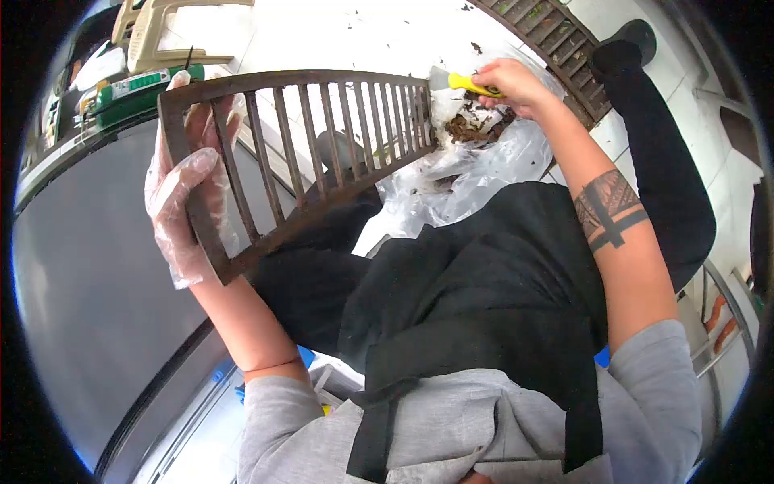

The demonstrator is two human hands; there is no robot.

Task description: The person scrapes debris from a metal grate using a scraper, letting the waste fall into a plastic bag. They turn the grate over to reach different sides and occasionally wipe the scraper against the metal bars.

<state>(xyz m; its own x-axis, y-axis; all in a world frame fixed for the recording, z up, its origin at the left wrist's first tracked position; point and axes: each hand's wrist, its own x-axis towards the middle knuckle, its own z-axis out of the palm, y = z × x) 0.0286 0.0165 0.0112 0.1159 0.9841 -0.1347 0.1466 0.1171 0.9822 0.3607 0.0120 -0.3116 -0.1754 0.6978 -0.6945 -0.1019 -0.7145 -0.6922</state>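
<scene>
My left hand (187, 194), in a clear plastic glove, grips the near end of a dark, rusty metal grate (324, 203). The grate is tilted up, its slats running away from me, with its far end above a plastic bag. In my right hand (520, 87), which is bare, is a putty knife (472, 84) with a yellow handle. Its flat blade is right at the far end of the grate. Just below lies a heap of brown flakes and debris (472, 129) on the crumpled clear plastic bag (484, 185).
Another rusty grate (556, 39) lies on the white tiled floor (322, 32) at upper right, near my foot (633, 42). Loose flakes are scattered on the tiles. At left stand a large grey panel (97, 242), a green bottle (141, 85) and a beige plastic stool (153, 44).
</scene>
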